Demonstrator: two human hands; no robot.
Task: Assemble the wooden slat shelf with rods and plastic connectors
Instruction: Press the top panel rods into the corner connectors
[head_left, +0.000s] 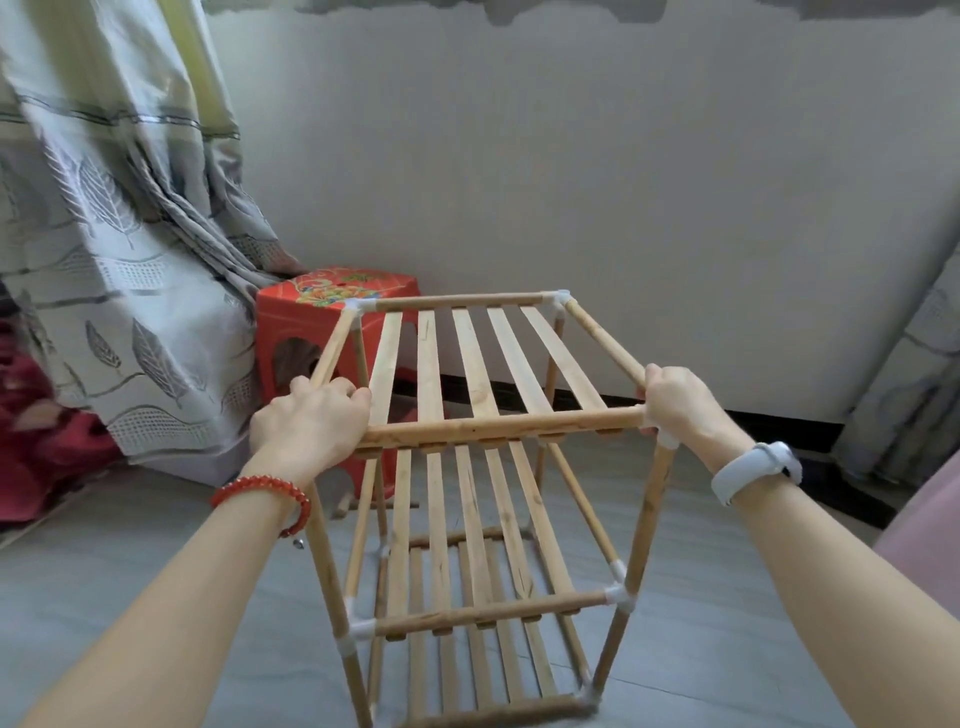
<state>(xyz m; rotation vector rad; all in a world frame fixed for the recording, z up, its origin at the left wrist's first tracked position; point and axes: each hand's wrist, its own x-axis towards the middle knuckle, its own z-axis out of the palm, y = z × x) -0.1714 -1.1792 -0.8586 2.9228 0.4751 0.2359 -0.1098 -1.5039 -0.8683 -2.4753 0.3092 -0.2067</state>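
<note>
A three-tier wooden slat shelf (483, 364) stands upright on the grey floor in front of me, its rods joined by white plastic connectors (618, 595). My left hand (309, 423) grips the near left corner of the top tier, fingers curled over the side rod. My right hand (680, 402) grips the near right corner, wrapped round the corner connector where the front rod (498, 426) meets the side rod. Both top near connectors are hidden under my hands. The middle and bottom slat tiers show below.
A red plastic stool (311, 322) stands behind the shelf's left side, against a grey patterned curtain (119, 260). A white wall (623, 182) with a dark skirting runs behind. A pink object (930, 540) sits at the right edge, and red fabric (31, 426) at the left.
</note>
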